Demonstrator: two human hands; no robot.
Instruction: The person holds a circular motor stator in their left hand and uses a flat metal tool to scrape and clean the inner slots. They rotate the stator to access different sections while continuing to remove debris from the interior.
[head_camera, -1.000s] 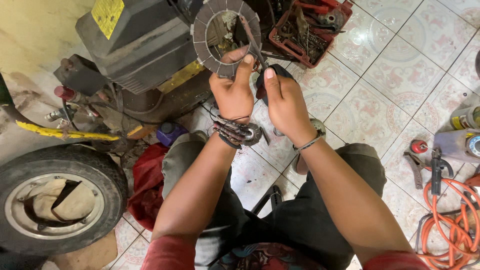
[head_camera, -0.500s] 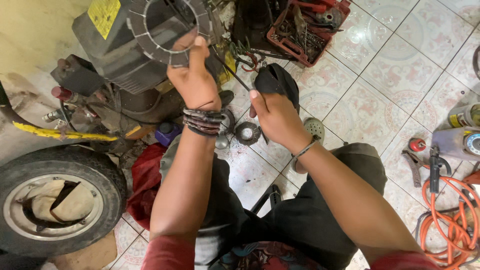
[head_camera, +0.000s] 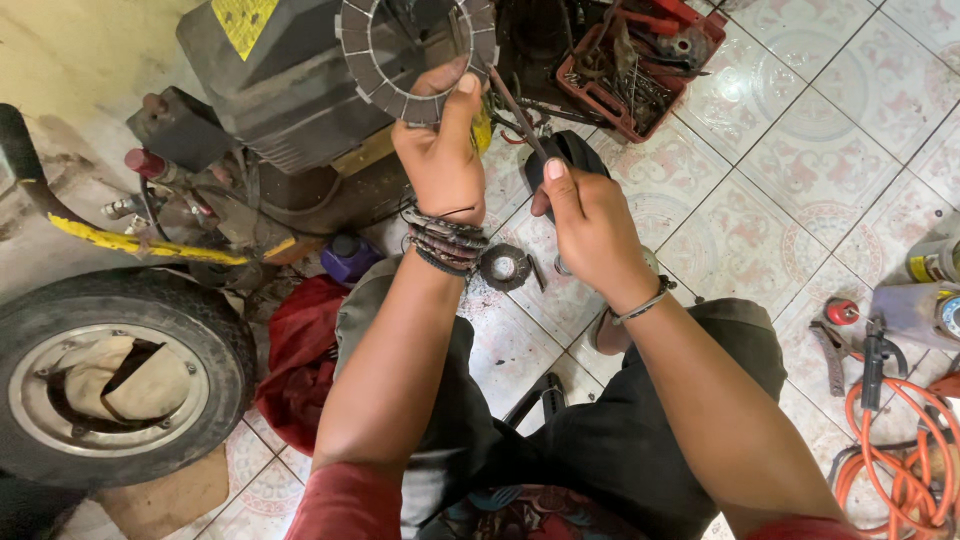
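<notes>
Segmented grey ring (head_camera: 400, 60) gripped in left hand (head_camera: 440, 160), higher than before; right hand (head_camera: 590, 225) clutching dark tool (head_camera: 520, 110).

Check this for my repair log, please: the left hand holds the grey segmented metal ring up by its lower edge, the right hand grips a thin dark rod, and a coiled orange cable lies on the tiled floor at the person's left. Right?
Not quite. The coiled orange cable lies at the person's right, as the head view shows. The rest holds: the left hand holds the grey segmented metal ring up by its lower edge, and the right hand grips a thin dark rod.
</notes>
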